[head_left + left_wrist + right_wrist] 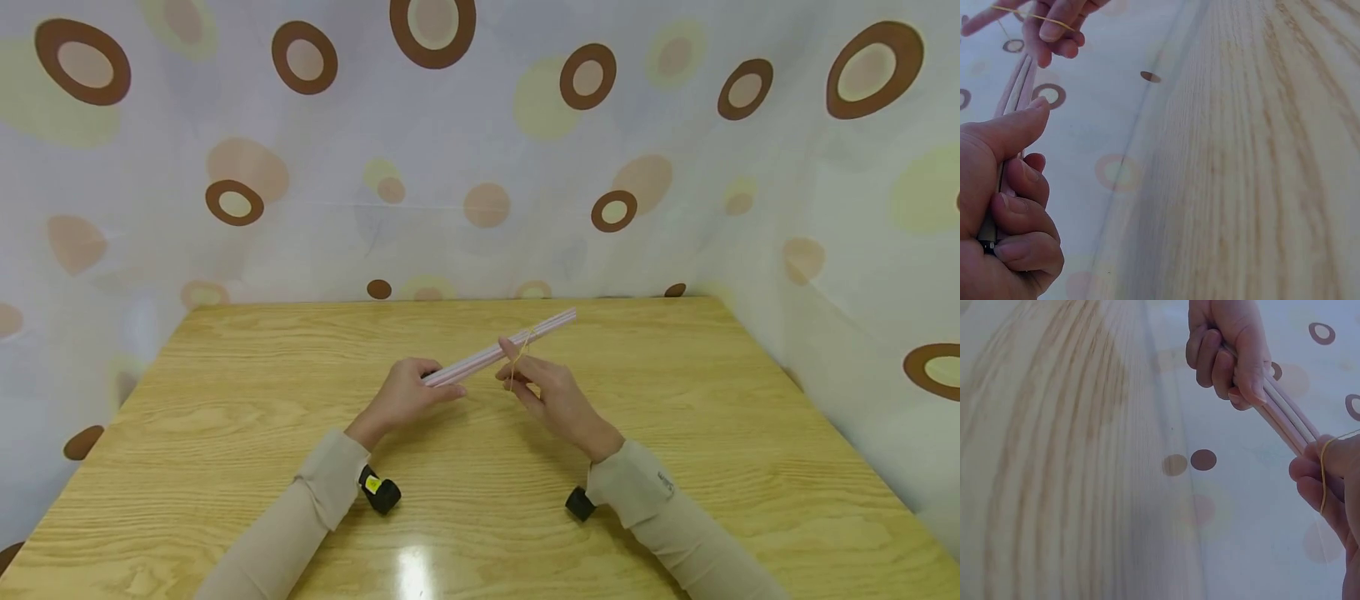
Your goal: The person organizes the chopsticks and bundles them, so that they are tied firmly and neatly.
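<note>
Striped bundle (472, 364): I see it raised above worktop (465, 517) | left hand (408, 390): grips bundle's near end | right hand (555, 400): toward bundle's far end, bent fingers holding yellow band (1323, 487); can't tell whether it circles bundle | step, I judge: banding | next: I'd want loop seated round bundle, left grip firm

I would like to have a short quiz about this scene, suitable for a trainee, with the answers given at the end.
1. True or false: the left hand grips the sticks.
2. The yellow rubber band sits on the fingers of which hand? A) left B) right
3. Fill in: the sleeves are ____ in colour.

Key: 1. True. 2. B, the right hand. 3. Beige.
</note>
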A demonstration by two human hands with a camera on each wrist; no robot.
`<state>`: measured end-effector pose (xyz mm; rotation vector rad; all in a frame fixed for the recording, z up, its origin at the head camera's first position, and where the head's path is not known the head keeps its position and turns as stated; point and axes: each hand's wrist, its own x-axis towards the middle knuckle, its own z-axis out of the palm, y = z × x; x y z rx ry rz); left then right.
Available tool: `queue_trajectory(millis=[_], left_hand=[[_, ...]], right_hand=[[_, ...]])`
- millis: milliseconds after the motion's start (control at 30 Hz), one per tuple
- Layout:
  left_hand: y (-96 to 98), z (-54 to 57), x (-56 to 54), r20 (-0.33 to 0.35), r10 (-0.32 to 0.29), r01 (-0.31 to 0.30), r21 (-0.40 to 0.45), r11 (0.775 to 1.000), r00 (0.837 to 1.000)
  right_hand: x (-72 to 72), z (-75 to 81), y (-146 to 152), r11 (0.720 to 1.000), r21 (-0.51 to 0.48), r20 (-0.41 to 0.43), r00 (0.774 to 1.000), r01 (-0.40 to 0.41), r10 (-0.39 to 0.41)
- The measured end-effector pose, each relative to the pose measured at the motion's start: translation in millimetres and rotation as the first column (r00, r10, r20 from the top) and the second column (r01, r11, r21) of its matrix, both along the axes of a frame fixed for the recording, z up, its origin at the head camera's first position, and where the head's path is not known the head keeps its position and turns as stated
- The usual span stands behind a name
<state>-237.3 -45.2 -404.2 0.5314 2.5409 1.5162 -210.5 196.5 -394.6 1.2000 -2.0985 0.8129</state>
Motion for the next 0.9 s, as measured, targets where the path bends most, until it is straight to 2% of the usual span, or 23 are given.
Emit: queue_trajectory(millis=[233, 300, 400, 500, 633, 733, 800, 900], left_hand=[[-0.1, 2.7, 0.7, 0.006, 0.009, -0.009, 0.027, 1.0, 1.0], [0.3, 3.1, 0.7, 0.002, 0.008, -0.008, 0.023, 1.0, 1.0], [1.3, 3.9, 1.1, -0.005, 0.008, -0.008, 0.029, 1.0, 1.0], [2.1, 5.9, 3.1, -0.019, 0.012, -0.011, 0.051, 0.999, 1.0], [2.2, 6.2, 4.9, -0.047, 0.021, -0.018, 0.067, 0.998, 0.999], [3.3, 6.0, 6.1, -0.063, 0.033, -0.029, 0.072, 0.997, 0.997], [4.7, 6.3, 6.8, -0.074, 0.044, -0.039, 0.073, 0.997, 0.996], [7.1, 6.9, 8.1, -0.09, 0.066, -0.06, 0.067, 0.996, 0.994]], right_hand=[[6.4, 1.0, -3.6, 0.996, -0.091, 0.153, 0.988, 0.011, 0.003], [8.2, 2.1, -4.8, 0.99, -0.142, 0.218, 0.976, 0.026, 0.006], [10.3, 3.6, -6.1, 0.97, -0.237, 0.326, 0.945, 0.049, 0.033], [12.1, 5.1, -6.9, 0.941, -0.328, 0.399, 0.915, 0.085, 0.057], [13.6, 6.6, -6.8, 0.899, -0.412, 0.44, 0.896, 0.15, 0.052], [13.9, 6.8, -6.2, 0.86, -0.47, 0.483, 0.873, 0.199, 0.062], [14.0, 7.5, -5.9, 0.834, -0.501, 0.519, 0.851, 0.231, 0.076], [14.1, 9.5, -5.3, 0.779, -0.565, 0.581, 0.802, 0.271, 0.142]])
